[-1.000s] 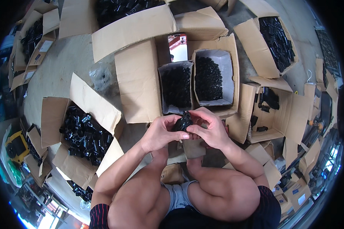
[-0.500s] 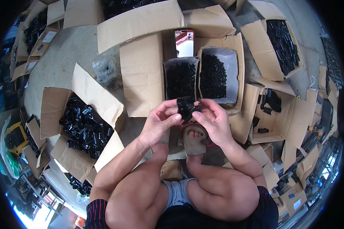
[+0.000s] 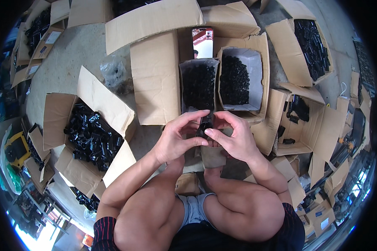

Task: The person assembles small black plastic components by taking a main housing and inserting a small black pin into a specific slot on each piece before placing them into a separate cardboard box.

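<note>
A glossy black plastic part (image 3: 204, 125), partly covered by fingers, is held between my two hands above my feet. My left hand (image 3: 176, 136) curls around its left side, thumb below and fingers above. From the other side my right hand (image 3: 234, 136) pinches it, with the thumb on its lower right. Just beyond the hands are two grey-lined bins, a left bin (image 3: 199, 62) and a right bin (image 3: 256, 79), both holding many small black pieces. The exact kind of the held part cannot be made out.
To the left, an open carton (image 3: 56, 121) is heaped with shiny black parts. A carton (image 3: 310, 140) on the right holds a few black pieces; another carton (image 3: 287, 50) stands farther right. A phone (image 3: 203, 50) leans behind the bins. A clear plastic bag (image 3: 113, 72) lies on the floor.
The black part has been turned between my hands and now looks narrower and more upright. My left fingers have shifted up and over it, and the hands have come slightly closer together.
</note>
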Demonstrator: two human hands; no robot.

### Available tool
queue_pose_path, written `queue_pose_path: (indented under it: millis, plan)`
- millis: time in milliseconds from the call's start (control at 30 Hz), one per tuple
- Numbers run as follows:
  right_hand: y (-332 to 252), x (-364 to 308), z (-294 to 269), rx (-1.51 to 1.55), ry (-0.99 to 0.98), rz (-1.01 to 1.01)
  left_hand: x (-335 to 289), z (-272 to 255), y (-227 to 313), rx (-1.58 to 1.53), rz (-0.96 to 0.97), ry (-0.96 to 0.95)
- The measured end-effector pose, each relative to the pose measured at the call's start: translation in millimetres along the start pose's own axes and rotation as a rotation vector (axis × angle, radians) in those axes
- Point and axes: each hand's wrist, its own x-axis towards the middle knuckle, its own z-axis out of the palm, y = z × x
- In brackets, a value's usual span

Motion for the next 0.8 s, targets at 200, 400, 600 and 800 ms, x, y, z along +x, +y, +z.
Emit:
queue_pose_path:
  millis: [200,400,600,800]
  plan:
    - [-6,2,-6,-0.055,-0.077,0.008,-4,1,0,-0.013,0.013,0.008]
    - [-7,4,-7,-0.075,-0.140,0.021,-6,-1,-11,0.031,-0.001,0.025]
    - [15,46,-18,-0.245,0.068,-0.055,-10,-16,-18,-0.062,0.023,0.220]
    - [50,110,4,-0.953,0.030,-0.521,-9,-28,-1,-0.322,-0.074,0.392]
